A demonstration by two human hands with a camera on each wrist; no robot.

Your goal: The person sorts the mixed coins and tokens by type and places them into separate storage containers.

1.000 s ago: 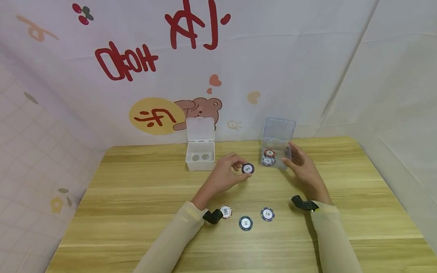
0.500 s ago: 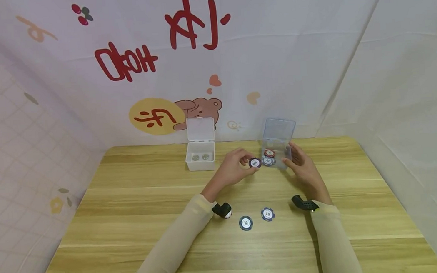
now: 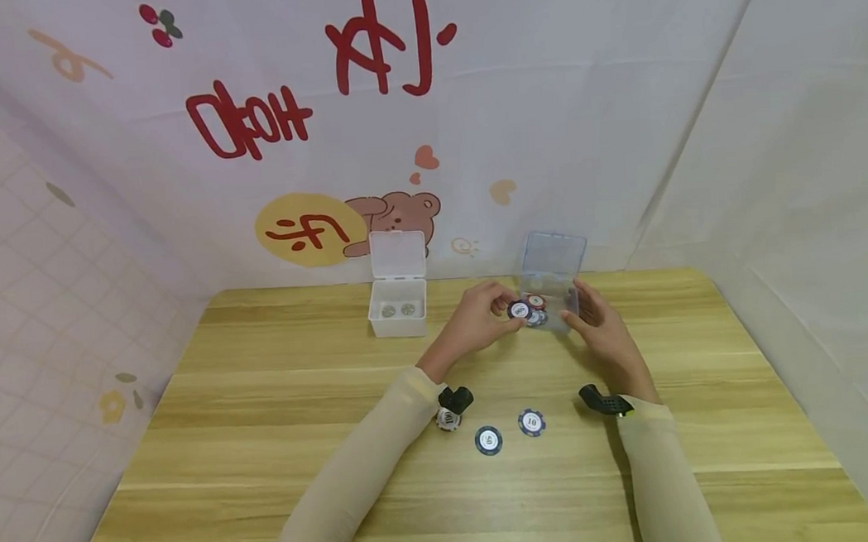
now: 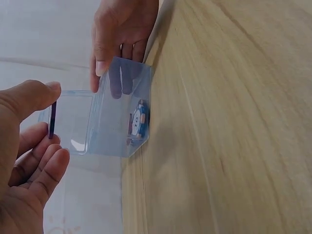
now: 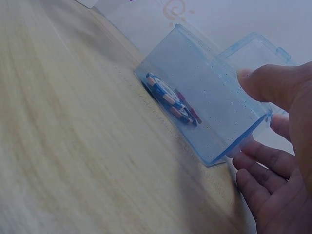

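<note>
**Chip held at mouth of blue box**

Left hand (image 3: 482, 318) pinches a dark poker chip (image 3: 518, 310) between thumb and fingertips, held just above the near-left edge of the clear blue box (image 3: 550, 285). In the left wrist view the chip (image 4: 51, 119) shows edge-on, close to the box opening. Right hand (image 3: 602, 331) steadies the box from its right side, thumb and fingers against the wall, fingers fairly straight. Box lid stands open toward the far wall. Chips already lie inside the box (image 5: 173, 102), on its floor. A white box (image 3: 399, 306), lid up, sits to the left. On the wooden table (image 3: 264, 414), near side: three loose chips (image 3: 488, 439), one partly hidden by the left wrist.
</note>
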